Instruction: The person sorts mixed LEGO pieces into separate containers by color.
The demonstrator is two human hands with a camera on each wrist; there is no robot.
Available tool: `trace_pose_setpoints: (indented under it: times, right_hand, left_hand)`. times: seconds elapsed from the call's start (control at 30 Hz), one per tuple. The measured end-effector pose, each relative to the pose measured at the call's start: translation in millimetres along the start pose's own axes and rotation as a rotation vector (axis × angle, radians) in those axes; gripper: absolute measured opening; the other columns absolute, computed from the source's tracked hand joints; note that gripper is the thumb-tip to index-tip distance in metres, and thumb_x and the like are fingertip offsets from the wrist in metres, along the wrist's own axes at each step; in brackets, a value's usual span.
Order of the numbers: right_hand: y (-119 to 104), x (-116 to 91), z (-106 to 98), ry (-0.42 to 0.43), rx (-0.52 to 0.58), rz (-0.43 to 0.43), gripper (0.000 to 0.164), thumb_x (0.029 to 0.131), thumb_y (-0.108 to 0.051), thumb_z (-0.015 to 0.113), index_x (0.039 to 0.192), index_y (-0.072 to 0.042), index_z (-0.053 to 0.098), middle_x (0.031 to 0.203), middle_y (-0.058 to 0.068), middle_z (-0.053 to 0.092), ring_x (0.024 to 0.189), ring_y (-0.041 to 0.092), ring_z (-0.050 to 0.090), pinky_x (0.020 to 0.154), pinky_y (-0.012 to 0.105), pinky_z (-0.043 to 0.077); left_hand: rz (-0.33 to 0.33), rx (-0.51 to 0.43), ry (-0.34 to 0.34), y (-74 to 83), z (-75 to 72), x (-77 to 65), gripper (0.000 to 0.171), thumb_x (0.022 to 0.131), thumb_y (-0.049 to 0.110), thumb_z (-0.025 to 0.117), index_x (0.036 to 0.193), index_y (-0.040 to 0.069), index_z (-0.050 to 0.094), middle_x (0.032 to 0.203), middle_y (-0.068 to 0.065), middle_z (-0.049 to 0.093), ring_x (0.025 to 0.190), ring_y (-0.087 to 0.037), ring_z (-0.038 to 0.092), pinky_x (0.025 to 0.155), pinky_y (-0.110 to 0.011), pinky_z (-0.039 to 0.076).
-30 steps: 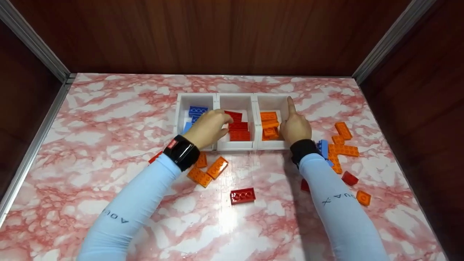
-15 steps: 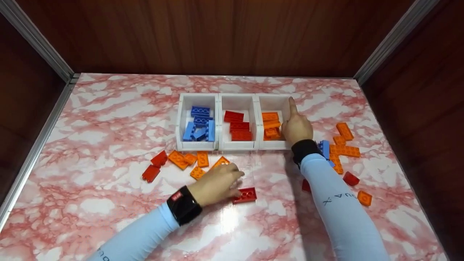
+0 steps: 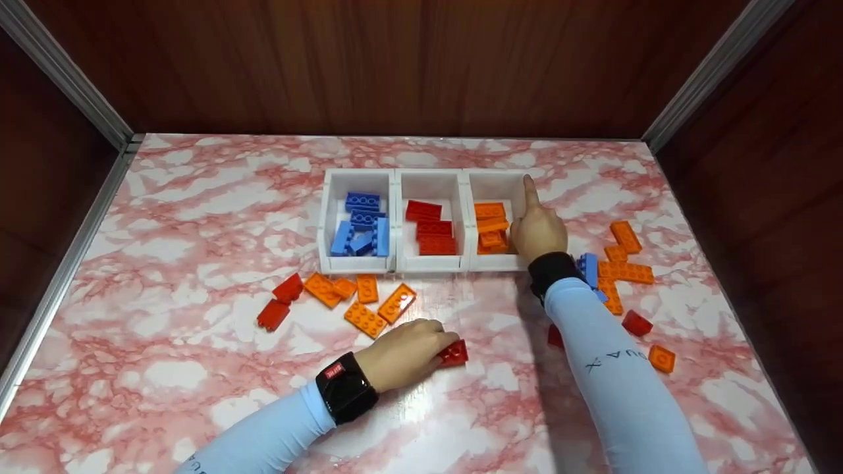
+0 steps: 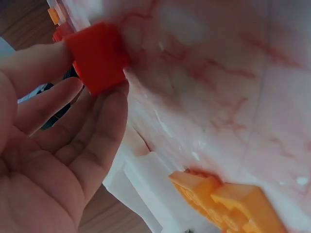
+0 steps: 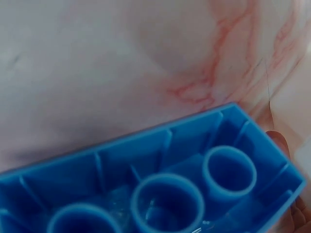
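Left hand (image 3: 403, 355) found pinching a red brick (image 3: 454, 354) between thumb and fingers, over the near part of the table (image 3: 197, 395); we cannot tell whether the brick touches the surface. Right hand (image 3: 540, 232) lies at the outer wall of the right bin (image 3: 498, 263), index finger straight along the rim; we cannot tell whether its other fingers grip. Beside the right sleeve (image 3: 612, 375) we note a small orange brick (image 3: 662, 359) and, farther, a red piece (image 3: 637, 322). Across on the left we record two red bricks (image 3: 273, 315) next to five orange bricks (image 3: 365, 319). By the right wristband (image 3: 553, 273) lies a blue brick (image 3: 588, 266) against an orange group (image 3: 629, 273). Beyond, the left bin (image 3: 359, 264) contains blue, the middle bin (image 3: 430, 264) red, the right one orange.
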State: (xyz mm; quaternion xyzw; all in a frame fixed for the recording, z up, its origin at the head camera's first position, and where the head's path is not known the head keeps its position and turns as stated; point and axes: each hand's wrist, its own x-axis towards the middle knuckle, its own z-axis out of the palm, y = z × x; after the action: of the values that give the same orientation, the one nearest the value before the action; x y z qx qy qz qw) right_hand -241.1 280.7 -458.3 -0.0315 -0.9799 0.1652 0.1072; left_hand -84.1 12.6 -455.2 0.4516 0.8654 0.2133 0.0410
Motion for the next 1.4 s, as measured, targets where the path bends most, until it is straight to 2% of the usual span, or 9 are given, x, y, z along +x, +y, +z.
trace_pose_setpoints:
  times: [0.2, 0.33, 0.43, 0.57, 0.8, 0.9, 1.07, 1.23, 1.4]
  right_hand:
    - [-1.8, 0.5, -1.3, -0.017, -0.002, 0.01, 0.079, 0.092, -0.01, 0.06, 0.159, -0.02, 0.02, 0.071, 0.016, 0.063, 0.058, 0.036, 0.06, 0.061, 0.052, 0.053]
    - [-1.2, 1.0, -1.6, -0.025, 0.001, 0.026, 0.081, 0.091, -0.011, 0.061, 0.16, -0.021, 0.018, 0.075, 0.018, 0.065, 0.062, 0.037, 0.061, 0.064, 0.053, 0.053]
    - [0.2, 0.9, -0.3, -0.033, 0.001, 0.033, 0.081, 0.092, -0.011, 0.061, 0.16, -0.021, 0.018, 0.075, 0.017, 0.065, 0.062, 0.037, 0.062, 0.065, 0.053, 0.053]
    - [2.3, 1.5, 0.5, -0.041, -0.005, 0.046, 0.081, 0.092, -0.012, 0.06, 0.16, -0.022, 0.017, 0.075, 0.017, 0.065, 0.063, 0.036, 0.062, 0.067, 0.052, 0.054]
    - [0.5, 2.7, 0.0, -0.055, 0.006, 0.055, 0.082, 0.092, -0.013, 0.06, 0.16, -0.024, 0.016, 0.075, 0.016, 0.065, 0.062, 0.035, 0.061, 0.066, 0.052, 0.054]
    - [-0.4, 3.3, -1.4, -0.051, 0.003, 0.053, 0.081, 0.092, -0.013, 0.06, 0.16, -0.023, 0.017, 0.073, 0.016, 0.064, 0.061, 0.035, 0.061, 0.064, 0.051, 0.053]
    - [-3.6, 3.2, -3.9, -0.045, -0.004, 0.052, 0.08, 0.093, -0.013, 0.06, 0.16, -0.023, 0.017, 0.076, 0.019, 0.065, 0.065, 0.037, 0.062, 0.067, 0.053, 0.054]
    - [-3.2, 2.0, -3.3, -0.059, -0.008, 0.057, 0.081, 0.093, -0.013, 0.06, 0.16, -0.024, 0.015, 0.076, 0.018, 0.065, 0.064, 0.036, 0.062, 0.068, 0.052, 0.054]
    - [-0.3, 1.8, -2.4, -0.051, -0.004, 0.051, 0.081, 0.093, -0.013, 0.061, 0.16, -0.022, 0.017, 0.073, 0.019, 0.065, 0.061, 0.036, 0.062, 0.065, 0.052, 0.054]
  left_hand:
    - [-0.069, -0.112, 0.034, -14.7, -36.2, 14.8, 0.028, 0.09, 0.003, 0.069, 0.117, 0.009, 0.07, 0.095, -0.004, 0.069, 0.083, -0.015, 0.063, 0.074, -0.026, 0.053]
    - [-0.26, -0.207, 0.085, -32.7, -70.4, 41.5, 0.037, 0.091, 0.01, 0.07, 0.127, 0.011, 0.065, 0.107, -0.006, 0.068, 0.092, -0.016, 0.062, 0.082, -0.026, 0.053]
    - [-0.406, -0.248, 0.14, -49.4, -87.9, 67.4, 0.031, 0.093, 0.011, 0.069, 0.123, 0.008, 0.066, 0.11, -0.008, 0.069, 0.085, -0.016, 0.064, 0.075, -0.025, 0.054]
    - [-0.527, -0.26, 0.232, -70.7, -95.1, 102.6, 0.03, 0.095, 0.01, 0.065, 0.125, 0.003, 0.065, 0.111, -0.012, 0.07, 0.073, -0.019, 0.063, 0.064, -0.028, 0.053]
    - [-0.608, -0.193, 0.255, -88.7, -84.1, 135.5, 0.029, 0.093, 0.008, 0.061, 0.12, 0.001, 0.067, 0.114, -0.014, 0.069, 0.099, -0.027, 0.064, 0.086, -0.038, 0.051]
    - [-0.62, -0.205, 0.226, -87.7, -90.2, 133.5, 0.029, 0.092, 0.008, 0.061, 0.119, 0.001, 0.068, 0.116, -0.013, 0.069, 0.101, -0.028, 0.064, 0.087, -0.038, 0.051]
    - [-0.633, -0.245, 0.226, -90.7, -123.3, 110.7, 0.036, 0.093, 0.008, 0.061, 0.128, 0.001, 0.064, 0.124, -0.014, 0.065, 0.107, -0.026, 0.061, 0.09, -0.035, 0.049]
    - [-0.668, -0.212, 0.292, -112.1, -151.9, 71.4, 0.04, 0.096, 0.011, 0.058, 0.134, 0.001, 0.06, 0.121, -0.016, 0.063, 0.093, -0.028, 0.061, 0.08, -0.038, 0.05]
    - [-0.739, -0.109, 0.331, -144.9, -156.0, 30.5, 0.044, 0.096, 0.013, 0.056, 0.137, -0.003, 0.056, 0.126, -0.022, 0.06, 0.11, -0.036, 0.057, 0.095, -0.048, 0.045]
